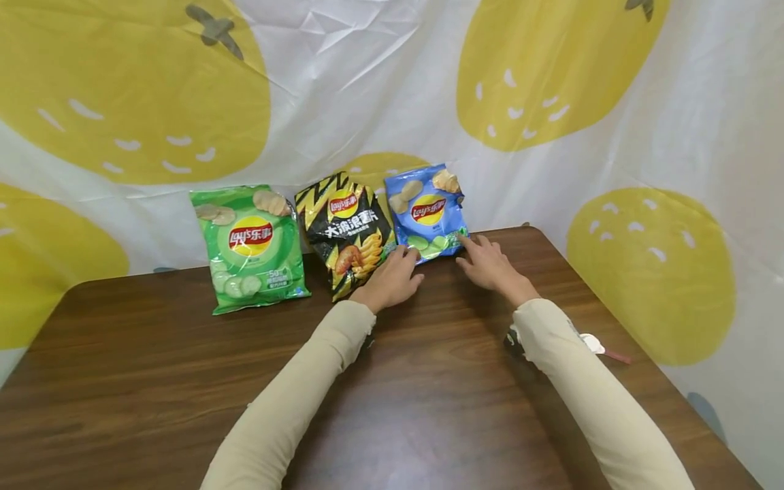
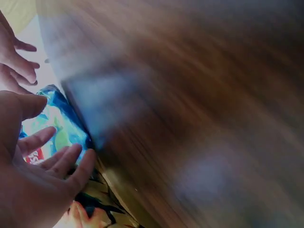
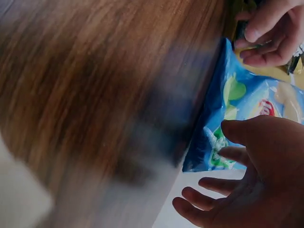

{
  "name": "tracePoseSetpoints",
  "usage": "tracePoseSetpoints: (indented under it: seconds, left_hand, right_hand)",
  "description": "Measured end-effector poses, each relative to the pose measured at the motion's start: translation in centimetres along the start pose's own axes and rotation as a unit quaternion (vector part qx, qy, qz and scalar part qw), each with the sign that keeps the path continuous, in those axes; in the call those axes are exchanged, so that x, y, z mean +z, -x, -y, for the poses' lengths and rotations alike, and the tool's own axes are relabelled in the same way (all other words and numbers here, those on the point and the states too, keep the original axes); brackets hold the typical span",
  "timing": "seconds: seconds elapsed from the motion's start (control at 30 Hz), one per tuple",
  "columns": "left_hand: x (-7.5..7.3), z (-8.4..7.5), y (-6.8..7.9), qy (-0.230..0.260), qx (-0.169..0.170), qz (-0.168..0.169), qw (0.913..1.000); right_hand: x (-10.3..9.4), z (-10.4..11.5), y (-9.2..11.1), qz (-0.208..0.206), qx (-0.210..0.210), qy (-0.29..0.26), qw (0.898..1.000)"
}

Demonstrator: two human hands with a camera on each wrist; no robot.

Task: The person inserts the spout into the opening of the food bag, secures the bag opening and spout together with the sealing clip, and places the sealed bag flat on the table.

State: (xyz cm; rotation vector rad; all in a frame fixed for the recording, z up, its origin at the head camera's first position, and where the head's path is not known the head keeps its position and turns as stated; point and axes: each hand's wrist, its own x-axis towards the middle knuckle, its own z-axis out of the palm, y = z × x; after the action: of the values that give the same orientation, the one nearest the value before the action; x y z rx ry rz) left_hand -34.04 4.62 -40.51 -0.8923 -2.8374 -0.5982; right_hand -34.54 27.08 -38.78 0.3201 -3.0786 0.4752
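A blue bag of Lay's chips (image 1: 427,235) stands upright at the back of the table, leaning toward the cloth behind. My left hand (image 1: 392,278) is at its lower left corner, fingers spread and loosely bent. Opposite it, my right hand (image 1: 492,267) has its fingertips at the bag's lower right edge, the fingers apart in the right wrist view. Neither hand grips the bag. Left of it, a black and yellow chip bag (image 1: 339,228) leans at a tilt, partly behind my left hand. Farther left stands a larger green Lay's bag (image 1: 260,262).
The brown wooden table (image 1: 153,381) ends just behind the bags, where a white cloth (image 1: 380,82) with big yellow fruit prints hangs. Near the right edge, a small white object (image 1: 592,343) with a reddish strip shows beside my right sleeve.
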Motion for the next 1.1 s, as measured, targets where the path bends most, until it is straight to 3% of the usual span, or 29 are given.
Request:
tracePoseSetpoints:
  seconds: [0.17, 0.3, 0.4, 0.57, 0.7, 0.87, 0.97, 1.07, 1.1]
  left_hand:
    - [-0.3, 0.4, 0.0, -0.007, -0.060, 0.009, 0.9981]
    - [-0.7, 0.4, -0.5, 0.099, -0.096, -0.004, 0.9904]
    - [-0.7, 0.6, -0.9, 0.229, -0.118, -0.012, 0.9661]
    - [-0.4, 1.7, -1.0, 0.376, -0.175, -0.014, 0.9098]
    - [-0.2, 2.8, -0.8, 0.416, -0.189, -0.026, 0.8891]
    - [-0.1, 3.7, -0.8, 0.447, -0.167, -0.018, 0.8786]
    - [-0.1, 3.9, -0.5, 0.451, -0.178, -0.003, 0.8746]
    - [0.0, 3.9, -0.3, 0.434, -0.190, 0.000, 0.8807]
    - [0.1, 3.9, -0.3, 0.418, -0.191, -0.004, 0.8884]
  right_hand:
    - [0.2, -0.1, -0.1, -0.008, -0.007, -0.017, 1.000]
    - [0.2, -0.2, -0.5, -0.036, -0.018, -0.060, 0.997]
    - [0.1, -0.1, -0.8, -0.043, -0.014, -0.098, 0.994]
    - [0.0, 0.1, -0.9, -0.043, 0.012, -0.152, 0.987]
    - [-0.2, -0.2, -0.9, -0.057, 0.019, -0.178, 0.982]
    - [-0.6, -0.9, -0.7, -0.061, 0.018, -0.170, 0.983]
    - [-0.6, -1.3, -0.7, -0.037, 0.007, -0.159, 0.987]
    - [-0.5, -1.4, -0.6, -0.012, 0.004, -0.160, 0.987]
    - [-0.4, -1.5, -0.6, -0.006, 0.003, -0.158, 0.987]
